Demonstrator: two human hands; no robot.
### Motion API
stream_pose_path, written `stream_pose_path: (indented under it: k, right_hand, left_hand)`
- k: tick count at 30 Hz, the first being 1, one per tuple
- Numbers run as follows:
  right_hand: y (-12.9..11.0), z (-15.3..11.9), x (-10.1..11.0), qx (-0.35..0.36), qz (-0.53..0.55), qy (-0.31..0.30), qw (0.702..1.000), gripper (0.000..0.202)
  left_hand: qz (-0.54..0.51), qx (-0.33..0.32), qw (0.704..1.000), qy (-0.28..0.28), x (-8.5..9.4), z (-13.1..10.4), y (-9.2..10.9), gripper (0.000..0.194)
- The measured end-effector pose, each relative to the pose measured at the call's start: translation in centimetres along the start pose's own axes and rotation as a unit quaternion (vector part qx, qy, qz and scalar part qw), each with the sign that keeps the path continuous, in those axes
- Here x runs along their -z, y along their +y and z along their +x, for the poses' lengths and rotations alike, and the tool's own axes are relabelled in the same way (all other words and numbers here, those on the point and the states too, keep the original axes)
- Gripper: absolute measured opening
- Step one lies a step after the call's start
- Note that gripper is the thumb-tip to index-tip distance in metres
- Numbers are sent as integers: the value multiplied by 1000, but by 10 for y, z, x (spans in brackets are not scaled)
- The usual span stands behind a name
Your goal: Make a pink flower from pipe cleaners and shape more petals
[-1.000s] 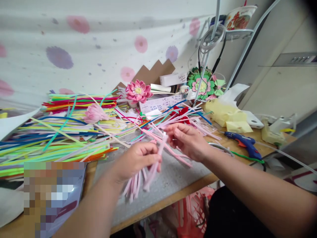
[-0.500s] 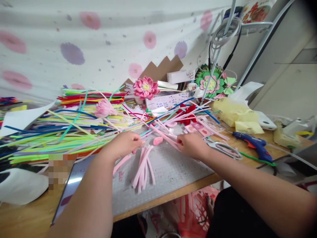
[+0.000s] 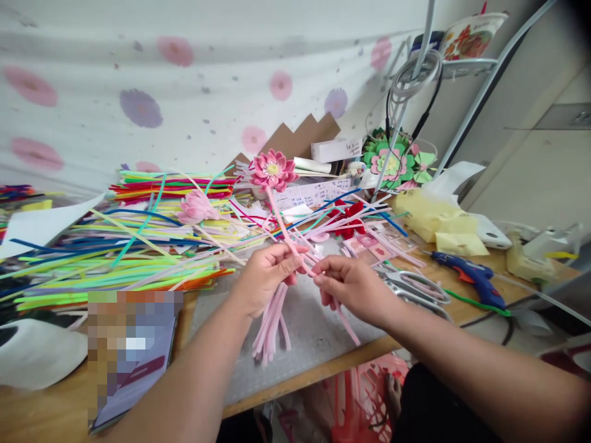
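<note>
My left hand (image 3: 270, 274) and my right hand (image 3: 353, 286) are close together over the grey cutting mat (image 3: 240, 375). Both pinch the same pink pipe cleaner (image 3: 279, 216), which slants from upper left, between my fingers, down to the lower right. Whether it is one piece or two is hard to tell where the fingers cover it. Just below my left hand lies a bundle of short pale pink pipe cleaners (image 3: 271, 329), its top hidden by the fingers. Beyond the hands, more pale pink pipe cleaners lie crossed on the table.
Coloured pipe cleaners (image 3: 111, 258) are heaped at left, near a tablet-like device (image 3: 138, 381). A pink pipe-cleaner flower (image 3: 273, 170) stands at the back. Scissors (image 3: 415, 289) and a blue glue gun (image 3: 475, 280) lie right. The table's front edge (image 3: 314, 372) is close.
My hands were apart and have come together. The pink pipe cleaner, low in my right hand before, is now raised and pinched by both. My left hand has moved right.
</note>
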State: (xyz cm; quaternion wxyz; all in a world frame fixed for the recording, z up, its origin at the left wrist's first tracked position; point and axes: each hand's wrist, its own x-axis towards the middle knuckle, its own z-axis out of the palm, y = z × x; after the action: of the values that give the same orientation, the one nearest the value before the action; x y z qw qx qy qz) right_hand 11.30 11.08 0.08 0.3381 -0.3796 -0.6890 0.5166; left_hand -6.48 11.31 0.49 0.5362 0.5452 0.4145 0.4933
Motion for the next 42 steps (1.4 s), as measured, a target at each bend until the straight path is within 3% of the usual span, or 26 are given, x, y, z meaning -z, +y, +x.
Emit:
stream_pose_path:
  k: [3,7,9,14,18,22,26,30,42]
  right_hand:
    - [0,-5,-1,69,66,-61,994,31]
    - [-4,-10,8,146,135,-161,967,21]
    - [-9,-11,13,184,86,-147,968,23]
    - [-16,-8,20,282,-92,-12,955,15]
    - [-9,-5,18,227,-56,-33,972,24]
    - [-1,-2,14,147,-133,5,980,31]
    - [-1,1,13,162,-273,34,948,32]
    - [-2,2,11,175,-356,20,918,28]
    - [-2,4,14,124,-353,30,927,29]
  left_hand:
    - [-86,6,995,40,0,0,0,13]
    - [-133,38,990,20,2,-1,0,15]
    - [-145,59,988,-1,1,-2,-1,15]
    - [-132,64,988,-39,-6,-4,-6,15]
    - [-114,45,992,-35,-10,-3,-7,16]
    - [-94,6,995,15,-7,-1,-8,15]
    - [-6,-42,999,32,-2,0,-10,17]
    - [48,-66,996,32,-1,1,-13,18]
    - [77,-79,994,21,2,2,-19,17]
